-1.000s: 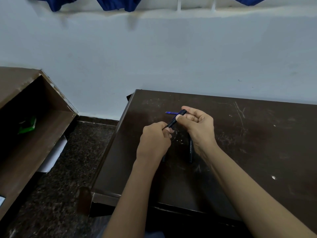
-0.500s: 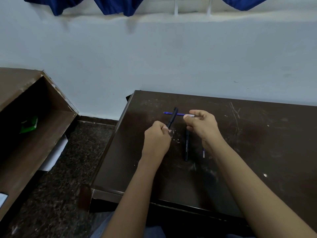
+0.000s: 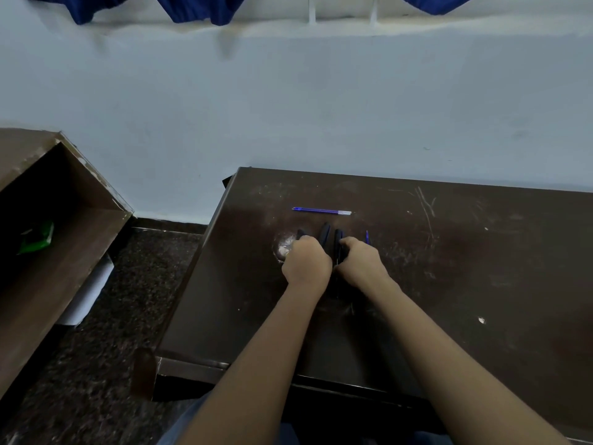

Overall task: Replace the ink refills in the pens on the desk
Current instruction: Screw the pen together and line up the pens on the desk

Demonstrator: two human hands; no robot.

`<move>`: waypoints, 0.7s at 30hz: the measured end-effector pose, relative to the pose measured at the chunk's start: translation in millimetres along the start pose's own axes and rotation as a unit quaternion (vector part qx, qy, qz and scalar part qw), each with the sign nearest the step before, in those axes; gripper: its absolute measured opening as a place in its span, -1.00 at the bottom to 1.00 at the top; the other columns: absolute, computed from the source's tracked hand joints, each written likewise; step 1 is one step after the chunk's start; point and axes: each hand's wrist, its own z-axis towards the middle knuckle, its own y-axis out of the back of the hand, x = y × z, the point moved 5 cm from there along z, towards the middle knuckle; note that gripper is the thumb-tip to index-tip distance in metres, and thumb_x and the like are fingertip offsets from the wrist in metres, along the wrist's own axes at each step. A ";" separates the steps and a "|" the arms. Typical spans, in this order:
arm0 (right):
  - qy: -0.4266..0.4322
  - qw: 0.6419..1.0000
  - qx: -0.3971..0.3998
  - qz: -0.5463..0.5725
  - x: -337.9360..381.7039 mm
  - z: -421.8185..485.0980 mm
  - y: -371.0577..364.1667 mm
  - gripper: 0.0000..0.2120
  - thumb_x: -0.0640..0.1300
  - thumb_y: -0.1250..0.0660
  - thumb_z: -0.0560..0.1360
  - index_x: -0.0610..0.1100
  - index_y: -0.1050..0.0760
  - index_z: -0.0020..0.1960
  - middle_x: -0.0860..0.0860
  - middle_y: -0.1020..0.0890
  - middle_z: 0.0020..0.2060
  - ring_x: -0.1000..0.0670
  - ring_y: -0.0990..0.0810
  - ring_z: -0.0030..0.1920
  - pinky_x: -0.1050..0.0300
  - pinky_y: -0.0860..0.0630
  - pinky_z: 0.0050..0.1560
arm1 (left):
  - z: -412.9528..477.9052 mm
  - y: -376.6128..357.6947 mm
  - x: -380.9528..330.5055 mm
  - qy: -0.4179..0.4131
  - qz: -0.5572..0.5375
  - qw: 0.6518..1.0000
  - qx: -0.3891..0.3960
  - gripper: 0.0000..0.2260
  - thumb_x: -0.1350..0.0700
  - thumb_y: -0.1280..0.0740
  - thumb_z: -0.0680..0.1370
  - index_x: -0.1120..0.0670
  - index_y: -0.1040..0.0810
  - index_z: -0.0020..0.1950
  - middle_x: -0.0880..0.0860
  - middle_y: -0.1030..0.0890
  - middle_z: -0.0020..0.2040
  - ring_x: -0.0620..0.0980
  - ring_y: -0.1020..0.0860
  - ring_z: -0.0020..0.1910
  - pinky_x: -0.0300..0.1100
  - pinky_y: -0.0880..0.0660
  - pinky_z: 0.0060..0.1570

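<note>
Both hands rest low on the dark desk (image 3: 481, 252), side by side. My left hand (image 3: 306, 263) is curled into a fist around a black pen (image 3: 324, 233), whose end sticks out beyond the knuckles. Another black pen (image 3: 300, 234) pokes out at the left of that hand. My right hand (image 3: 361, 263) has its fingers closed on a third black pen (image 3: 338, 237) lying on the desk. A thin blue refill (image 3: 366, 237) shows just right of the right hand. A long blue refill (image 3: 321, 211) lies crosswise farther back, apart from both hands.
The desk's left edge (image 3: 205, 268) drops to a dark speckled floor (image 3: 106, 364). A brown open shelf unit (image 3: 64, 252) with a green item (image 3: 37, 237) stands at the left. A pale wall (image 3: 321, 107) runs behind the desk.
My right hand has let go of the long blue refill, which now lies on the desk. Both hands came down to the desk and closed over the black pens.
</note>
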 end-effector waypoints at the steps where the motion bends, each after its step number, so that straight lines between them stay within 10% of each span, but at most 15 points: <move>1: 0.006 1.000 0.001 -0.002 -0.1 -0.3 -1.8 -0.41 -0.31 -0.32 0.48 -0.10 -0.27 0.48 -0.14 -0.49 0.29 -0.09 -0.54 0.19 0.18 -0.44 -0.07 | 1.8 -4.4 0.4 -0.004 0.003 1.000 0.000 -0.71 0.16 -0.20 0.59 0.23 -0.45 0.28 0.18 -0.52 0.21 0.16 -0.52 0.20 -0.04 -0.46 0.04; 21: 0.035 0.999 -0.014 -0.008 -2.8 3.0 -7.0 -0.55 -0.24 -0.26 0.54 -0.13 -0.30 0.41 -0.18 -0.53 0.18 -0.13 -0.57 0.08 0.13 -0.47 -0.07 | 10.6 -33.5 2.0 -0.120 -0.020 0.993 -0.010 -0.81 0.13 -0.16 0.60 0.14 -0.37 0.19 0.17 -0.58 0.06 0.17 -0.56 0.06 -0.03 -0.39 -0.14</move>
